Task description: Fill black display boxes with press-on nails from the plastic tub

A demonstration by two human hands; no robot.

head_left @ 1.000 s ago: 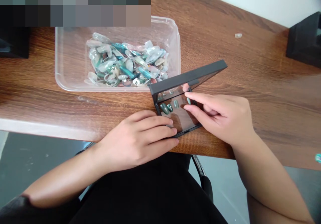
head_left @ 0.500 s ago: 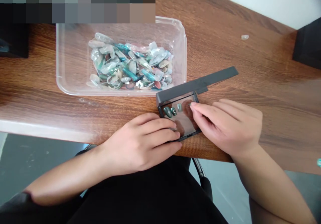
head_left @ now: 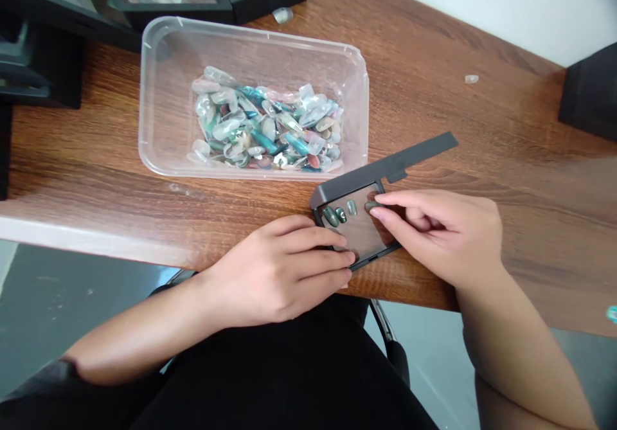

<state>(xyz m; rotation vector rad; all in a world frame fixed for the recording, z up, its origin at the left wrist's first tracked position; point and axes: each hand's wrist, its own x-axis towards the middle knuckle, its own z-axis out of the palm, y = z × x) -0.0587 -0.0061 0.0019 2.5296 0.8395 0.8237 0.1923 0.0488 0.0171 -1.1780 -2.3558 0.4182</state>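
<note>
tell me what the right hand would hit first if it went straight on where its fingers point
Past the nail at its fingertips, the right hand would likely meet the pale green nail in the case first; hand height is unclear.

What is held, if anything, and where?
The left hand holds the open case by its left side. The right hand has finger and thumb at the right end of a green nail tip; its grip is unclear.

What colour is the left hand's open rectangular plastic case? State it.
The case is dark grey, near black; head view shows it.
</note>
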